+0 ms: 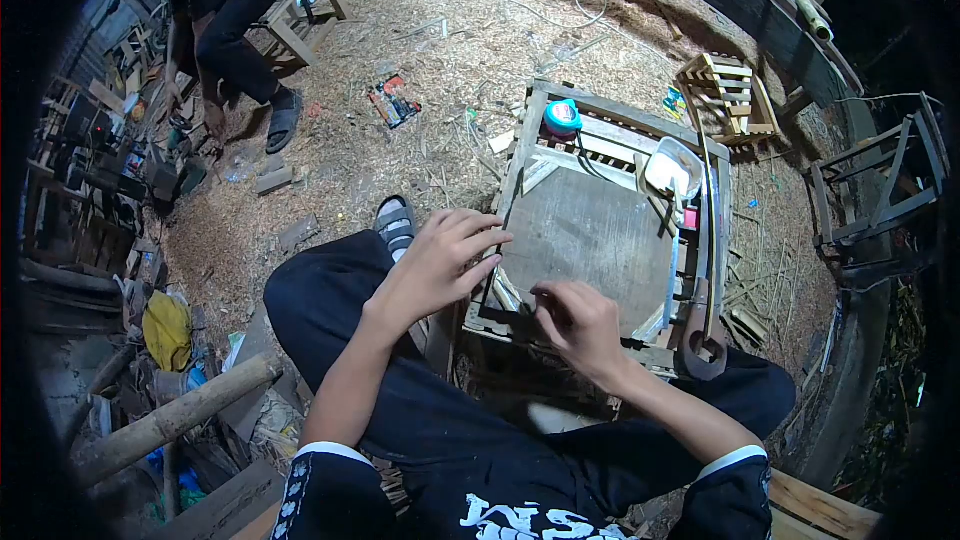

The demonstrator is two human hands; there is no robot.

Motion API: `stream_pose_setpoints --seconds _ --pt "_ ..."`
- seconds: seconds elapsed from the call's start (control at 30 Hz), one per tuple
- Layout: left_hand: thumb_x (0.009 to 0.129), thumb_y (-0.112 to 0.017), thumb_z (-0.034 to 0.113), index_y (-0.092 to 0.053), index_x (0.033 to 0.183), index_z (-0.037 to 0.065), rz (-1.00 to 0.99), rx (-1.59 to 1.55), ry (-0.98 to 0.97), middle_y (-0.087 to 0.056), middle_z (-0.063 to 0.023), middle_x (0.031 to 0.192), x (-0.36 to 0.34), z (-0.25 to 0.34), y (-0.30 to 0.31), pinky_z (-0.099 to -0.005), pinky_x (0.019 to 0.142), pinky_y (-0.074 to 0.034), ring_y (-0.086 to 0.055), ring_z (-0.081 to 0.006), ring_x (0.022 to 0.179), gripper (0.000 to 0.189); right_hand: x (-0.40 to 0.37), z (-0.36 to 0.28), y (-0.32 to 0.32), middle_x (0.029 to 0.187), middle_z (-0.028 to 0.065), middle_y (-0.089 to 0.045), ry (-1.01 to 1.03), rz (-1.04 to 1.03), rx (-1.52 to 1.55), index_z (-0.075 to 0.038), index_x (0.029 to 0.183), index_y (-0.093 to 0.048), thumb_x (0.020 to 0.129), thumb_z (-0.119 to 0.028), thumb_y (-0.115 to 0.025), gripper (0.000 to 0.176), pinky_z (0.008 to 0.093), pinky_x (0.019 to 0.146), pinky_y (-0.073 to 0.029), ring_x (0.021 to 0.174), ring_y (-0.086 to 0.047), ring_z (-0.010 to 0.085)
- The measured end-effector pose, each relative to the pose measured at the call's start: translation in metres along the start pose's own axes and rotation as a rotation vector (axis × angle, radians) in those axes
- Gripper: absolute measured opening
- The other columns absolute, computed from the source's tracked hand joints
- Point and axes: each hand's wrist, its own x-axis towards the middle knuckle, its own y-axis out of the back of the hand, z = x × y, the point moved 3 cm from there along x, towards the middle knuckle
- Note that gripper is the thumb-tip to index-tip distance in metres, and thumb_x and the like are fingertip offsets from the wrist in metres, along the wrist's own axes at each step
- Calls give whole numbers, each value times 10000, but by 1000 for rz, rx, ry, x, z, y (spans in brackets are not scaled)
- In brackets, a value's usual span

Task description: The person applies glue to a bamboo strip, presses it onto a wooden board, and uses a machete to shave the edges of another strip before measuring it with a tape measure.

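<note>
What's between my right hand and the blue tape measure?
In the head view, the grey board fills most of the stretch between your right hand and the blue tape measure, with a pale strip along the board's far edge.

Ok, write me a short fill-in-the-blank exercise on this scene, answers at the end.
1. Seen from the camera, the tape measure sits near the table's far ____ corner.
2. The saw lies along the table's ____ side.
3. The tub near the saw is coloured ____.
4. The left hand is ____ from the saw than the right hand.

Missing words: left; right; white; farther.
</note>
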Motion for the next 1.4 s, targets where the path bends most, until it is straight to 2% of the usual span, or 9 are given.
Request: stream_pose_setpoints --seconds 0.13,0.2,0.83,0.9,1.03,1.13,1.23,1.3,1.4 --pt "943 -736 163 -725 1251 78 6 7 -7 -672 -112 1337 0 0 0 -433 1097 -429 -599 -299 1262 320 -2 -1 2 895 124 -721 20 13 -21 -47 1062 -708 861 -74 -765 211 419 690 -557 799 -704 322" --pt "943 -736 165 -725 1250 78 9 6 -8 -673 -112 1337 0 -1 0 -433 1096 -430 -600 -298 1261 319 -2 -4 6 904 134 -734 3 5 -16 -23 1057 -723 854 -24 -752 205 384 706 -573 796 -724 305" --pt "953 -727 161 -717 1277 78 -14 2 1 -665 -115 1360 0 1 1 -428 1106 -429 -591 -305 1266 335 0 -4 6 917 125 -732 32 31 -51 -37 1068 -716 813 5 -773 265 390 718 -576 819 -721 301" --pt "952 -729 161 -717 1278 78 -15 1 2 -666 -114 1360 0 1 1 -428 1106 -429 -591 -304 1266 336 -2 -4 3 858 104 -696 62 18 -49 -55 1049 -702 834 -43 -774 227 409 659 -548 759 -689 296" --pt "949 -732 159 -717 1280 80 -20 -6 7 -666 -115 1357 0 0 1 -429 1105 -430 -591 -304 1269 341 -2 -6 3 830 97 -681 65 -17 -62 -58 1048 -704 832 -46 -778 229 410 645 -540 743 -680 291" --pt "947 -734 157 -717 1279 79 -16 -2 5 -666 -118 1354 -1 1 1 -429 1104 -431 -590 -305 1272 342 0 -6 3 829 95 -685 84 47 -57 -63 1041 -705 830 -54 -782 225 406 638 -538 742 -679 289" --pt "947 -734 161 -717 1276 78 -15 -2 -1 -665 -121 1354 -1 0 0 -431 1105 -430 -589 -305 1274 340 0 -3 1 907 103 -731 60 23 -82 -49 1070 -711 806 -9 -777 275 399 692 -566 801 -709 297" --pt "948 -734 162 -718 1275 78 -15 -4 -2 -666 -121 1353 -1 0 0 -433 1106 -429 -589 -306 1274 339 -1 -4 0 819 96 -687 84 29 -71 -56 1023 -703 819 -62 -790 222 401 629 -533 730 -672 287" --pt "949 -732 164 -718 1275 78 -15 -7 3 -666 -123 1351 -1 0 1 -435 1109 -427 -590 -307 1272 337 -3 -7 5 819 99 -687 61 9 -55 -51 1021 -702 821 -62 -788 218 399 632 -534 731 -672 286"
